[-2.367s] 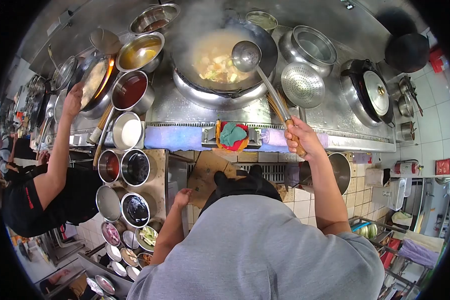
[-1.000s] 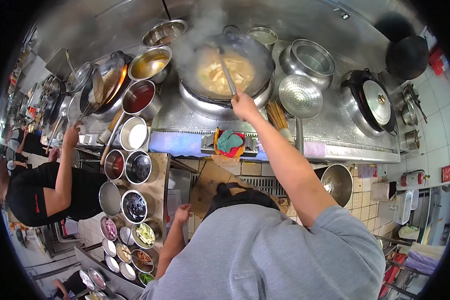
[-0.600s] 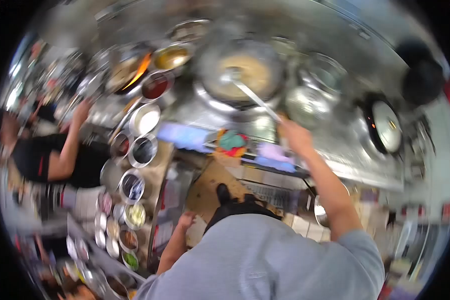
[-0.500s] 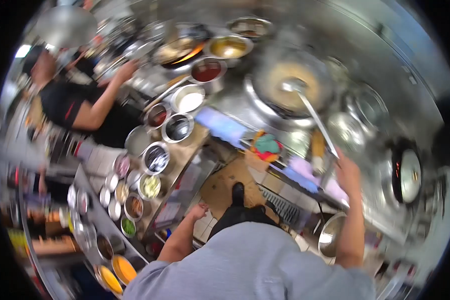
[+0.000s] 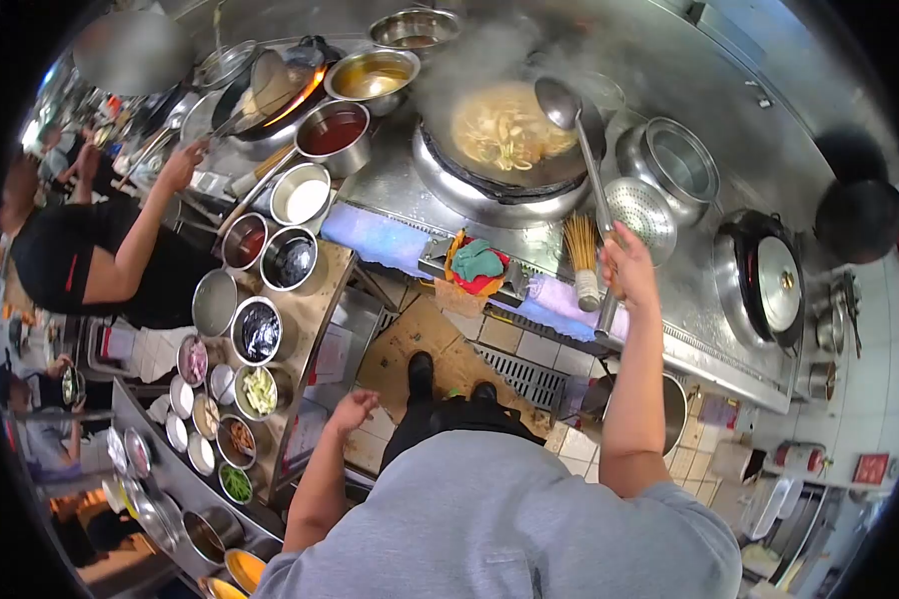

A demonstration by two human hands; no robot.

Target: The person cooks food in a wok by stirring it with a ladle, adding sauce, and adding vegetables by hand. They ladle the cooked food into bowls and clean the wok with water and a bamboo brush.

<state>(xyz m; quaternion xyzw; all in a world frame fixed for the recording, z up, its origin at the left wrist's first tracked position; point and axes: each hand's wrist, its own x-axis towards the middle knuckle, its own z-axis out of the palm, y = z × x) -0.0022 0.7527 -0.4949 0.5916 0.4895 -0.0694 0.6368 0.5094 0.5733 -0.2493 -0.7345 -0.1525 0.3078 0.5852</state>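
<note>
My right hand (image 5: 627, 264) grips the long handle of a steel ladle (image 5: 557, 102). The ladle's bowl is raised over the right side of a steaming wok (image 5: 569, 185), above pale strips of food (image 5: 509, 125) in cloudy liquid. Beside that hand are a perforated strainer (image 5: 641, 218) and a bamboo wok brush (image 5: 580, 250). My left hand (image 5: 354, 409) hangs by my left side, fingers loosely curled, holding nothing. Closest to it are steel containers of ingredients, including one of pale green chopped vegetable (image 5: 259, 391).
Pots of red sauce (image 5: 332, 130), white contents (image 5: 300, 194) and yellow liquid (image 5: 372, 76) line the left counter. At far left a co-worker (image 5: 100, 230) handles another wok with flame beneath. Bunched cloths (image 5: 477, 262) lie on the stove's front edge. A lidded pot (image 5: 777, 285) stands right.
The ladle has lifted from the food in the wok and swung toward its right rim. My right hand moved up and left in view. The whole view has turned and become sharper.
</note>
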